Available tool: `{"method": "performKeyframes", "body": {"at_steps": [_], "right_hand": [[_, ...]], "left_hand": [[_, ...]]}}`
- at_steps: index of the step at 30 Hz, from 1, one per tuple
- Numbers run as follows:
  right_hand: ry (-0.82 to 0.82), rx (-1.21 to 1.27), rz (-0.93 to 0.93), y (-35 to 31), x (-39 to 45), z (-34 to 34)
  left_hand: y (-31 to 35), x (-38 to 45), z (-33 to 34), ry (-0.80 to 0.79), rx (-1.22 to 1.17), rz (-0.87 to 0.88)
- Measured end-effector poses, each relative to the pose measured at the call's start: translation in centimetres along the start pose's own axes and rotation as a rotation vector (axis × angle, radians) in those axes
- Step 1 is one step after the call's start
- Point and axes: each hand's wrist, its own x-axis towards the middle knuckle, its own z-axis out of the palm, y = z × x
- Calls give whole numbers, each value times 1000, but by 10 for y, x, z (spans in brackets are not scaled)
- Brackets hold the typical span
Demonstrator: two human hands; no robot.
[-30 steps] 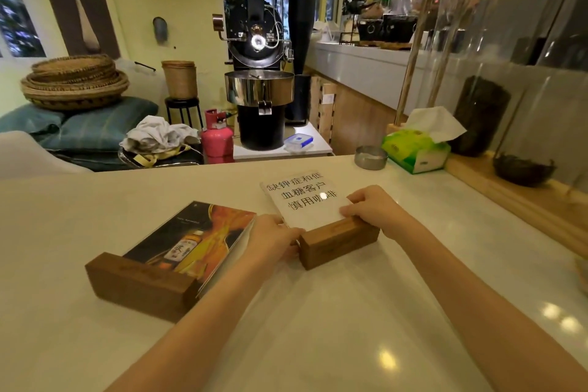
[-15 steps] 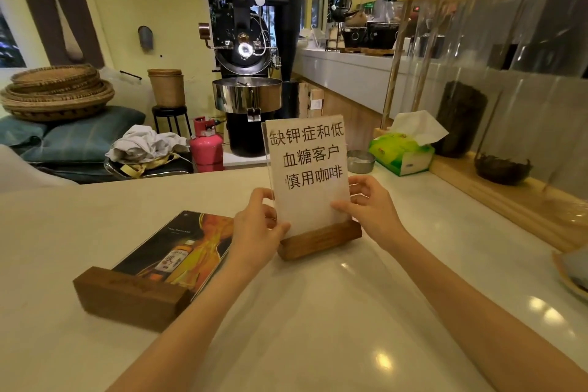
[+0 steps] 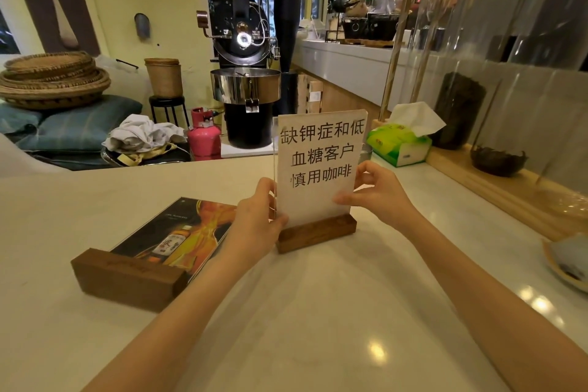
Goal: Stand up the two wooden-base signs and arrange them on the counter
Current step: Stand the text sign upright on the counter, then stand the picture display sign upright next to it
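Observation:
A white sign with black Chinese characters [image 3: 319,165] stands upright in its wooden base [image 3: 316,232] on the pale counter [image 3: 286,328]. My left hand [image 3: 256,221] grips the sign's left edge. Thumb and fingers of my right hand [image 3: 374,191] pinch its right edge. The second sign [image 3: 173,232], a dark poster of a bottle with orange swirls, lies flat to the left. Its wooden base [image 3: 127,277] points toward me.
A green tissue box [image 3: 399,143] sits behind the upright sign, right of it. A wooden ledge with a dark bowl [image 3: 498,161] and glass panels runs along the right. A dish [image 3: 566,261] pokes in at the right edge. A coffee roaster [image 3: 245,73] stands beyond the counter.
The white sign went from lying flat to standing upright on its base. Both hands moved from the base up to the panel's side edges.

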Motion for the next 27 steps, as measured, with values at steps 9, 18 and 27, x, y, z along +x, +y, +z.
{"method": "performKeyframes", "body": {"at_steps": [9, 18, 27], "right_hand": [[-75, -77, 26, -4, -1, -6], [-174, -702, 32, -61, -22, -17], [-551, 159, 334, -93, -65, 98]], "left_hand": [[3, -3, 0, -57, 45, -29], [19, 10, -71, -261, 21, -103], [-38, -11, -164, -264, 162, -340]]}}
